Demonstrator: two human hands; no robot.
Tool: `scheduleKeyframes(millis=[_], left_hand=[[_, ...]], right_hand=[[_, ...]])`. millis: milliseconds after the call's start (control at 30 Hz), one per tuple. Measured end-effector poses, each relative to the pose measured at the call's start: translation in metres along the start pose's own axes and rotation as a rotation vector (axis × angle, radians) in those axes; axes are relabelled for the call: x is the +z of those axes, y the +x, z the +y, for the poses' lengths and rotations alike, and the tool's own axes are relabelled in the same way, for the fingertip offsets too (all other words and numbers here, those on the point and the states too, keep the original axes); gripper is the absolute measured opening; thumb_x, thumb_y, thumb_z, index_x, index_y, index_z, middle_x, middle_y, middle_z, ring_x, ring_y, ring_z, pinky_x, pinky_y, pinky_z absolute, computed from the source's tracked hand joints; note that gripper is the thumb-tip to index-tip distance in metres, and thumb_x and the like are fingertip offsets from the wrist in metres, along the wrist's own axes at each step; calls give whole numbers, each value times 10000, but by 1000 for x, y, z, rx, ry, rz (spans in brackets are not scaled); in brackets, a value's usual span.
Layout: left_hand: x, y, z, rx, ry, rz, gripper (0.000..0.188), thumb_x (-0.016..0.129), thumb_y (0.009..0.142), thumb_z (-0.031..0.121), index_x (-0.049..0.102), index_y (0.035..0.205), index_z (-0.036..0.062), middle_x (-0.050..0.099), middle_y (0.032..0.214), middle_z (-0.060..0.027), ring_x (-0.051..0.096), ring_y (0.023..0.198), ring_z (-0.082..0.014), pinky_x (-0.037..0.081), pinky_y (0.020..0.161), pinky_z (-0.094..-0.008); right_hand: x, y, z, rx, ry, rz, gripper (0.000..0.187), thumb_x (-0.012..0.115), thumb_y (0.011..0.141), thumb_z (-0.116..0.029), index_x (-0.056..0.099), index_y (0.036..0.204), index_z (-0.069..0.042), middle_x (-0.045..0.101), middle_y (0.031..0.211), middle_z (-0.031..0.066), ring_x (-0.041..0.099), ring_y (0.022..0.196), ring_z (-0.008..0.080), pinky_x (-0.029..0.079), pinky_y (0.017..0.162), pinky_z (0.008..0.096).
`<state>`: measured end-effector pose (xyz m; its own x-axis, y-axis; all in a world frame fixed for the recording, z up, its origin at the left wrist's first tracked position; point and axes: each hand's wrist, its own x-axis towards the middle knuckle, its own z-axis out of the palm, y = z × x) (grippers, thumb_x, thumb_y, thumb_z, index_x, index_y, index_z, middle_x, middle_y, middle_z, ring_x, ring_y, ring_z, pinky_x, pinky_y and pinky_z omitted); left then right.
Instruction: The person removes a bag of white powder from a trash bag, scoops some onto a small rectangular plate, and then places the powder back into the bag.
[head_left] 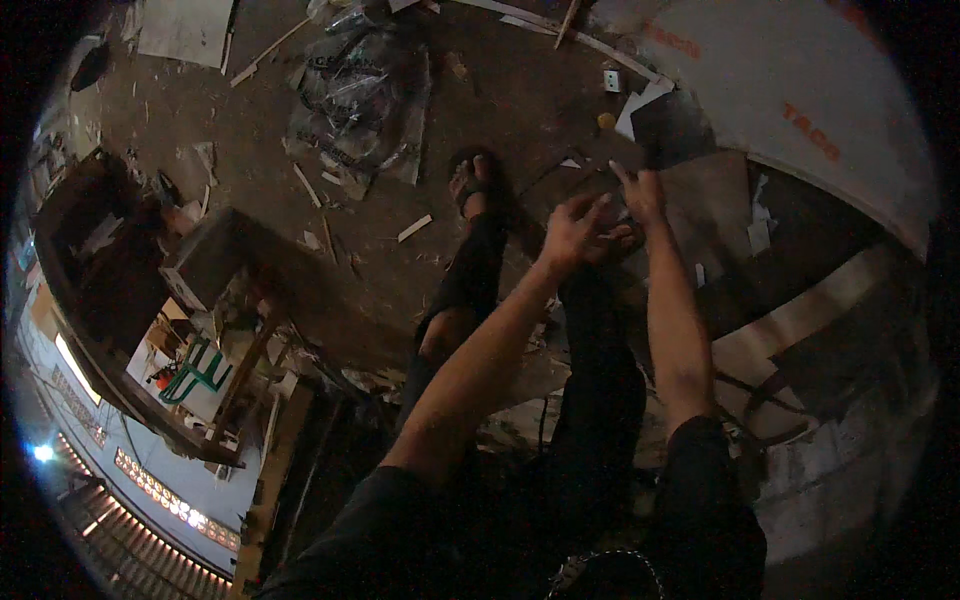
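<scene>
My left hand (573, 236) and my right hand (645, 198) are close together in front of my right knee. The left fingers are bent toward the right hand. A small pale, shiny thing (621, 213) shows between the hands, too dim and blurred to name. My right hand has its index finger stretched out and the other fingers curled in. What either hand grips is mostly hidden. Below them are my dark-trousered legs, and my left foot (470, 187) in a sandal rests on the brown floor (510, 95).
A crumpled clear plastic bag (360, 100) lies ahead on the floor among pale scraps (414, 228). Beyond my hands are a small white block (612, 81) and a yellow round piece (606, 121). A large pale board (790, 80) fills the far right; a wooden box (205, 262) stands left.
</scene>
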<state>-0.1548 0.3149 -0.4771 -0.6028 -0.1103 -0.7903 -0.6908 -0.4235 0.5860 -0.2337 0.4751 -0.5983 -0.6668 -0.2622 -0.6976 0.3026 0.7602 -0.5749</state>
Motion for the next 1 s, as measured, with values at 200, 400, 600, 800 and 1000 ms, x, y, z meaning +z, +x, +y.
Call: scheduleKeyframes(millis=[200, 400, 600, 800, 1000], left_hand=[[-58, -47, -17, -189, 79, 119, 478, 596, 941, 314, 523, 1267, -28, 682, 973, -94, 657, 748, -175, 509, 670, -303], [-83, -72, -49, -251, -25, 154, 372, 588, 937, 336, 610, 1127, 17, 681, 904, -80, 653, 691, -145, 499, 596, -278], [-75, -68, -41, -340, 121, 114, 393, 576, 946, 340, 581, 1183, 27, 684, 929, -78, 642, 744, -136, 497, 615, -273], [-78, -67, -37, -254, 16, 97, 400, 597, 931, 347, 608, 1153, 15, 676, 908, -80, 653, 717, -146, 505, 617, -271], [-82, -79, -43, -314, 79, 63, 410, 572, 952, 335, 567, 1212, 18, 666, 999, -71, 642, 840, -151, 508, 670, -287]], right_hand=[[-34, 10, -21, 535, 581, 0, 601, 688, 838, -456, 573, 1203, 7, 640, 1122, 153, 691, 810, 292, 585, 707, 419], [-71, 27, -15, 637, 710, -79, 837, 710, 827, -438, 305, 1418, -5, 444, 1388, 153, 687, 765, 322, 612, 667, 411], [-77, 36, 11, 814, 819, -100, 875, 752, 788, -433, 267, 1449, -129, 345, 1428, 193, 669, 775, 320, 593, 681, 536], [-55, 28, -27, 821, 810, -12, 847, 752, 754, -517, 360, 1391, -121, 399, 1393, 139, 656, 808, 340, 549, 705, 615], [5, 8, -18, 532, 763, 5, 837, 766, 764, -474, 350, 1385, -98, 520, 1297, 102, 636, 923, 304, 577, 747, 503]])
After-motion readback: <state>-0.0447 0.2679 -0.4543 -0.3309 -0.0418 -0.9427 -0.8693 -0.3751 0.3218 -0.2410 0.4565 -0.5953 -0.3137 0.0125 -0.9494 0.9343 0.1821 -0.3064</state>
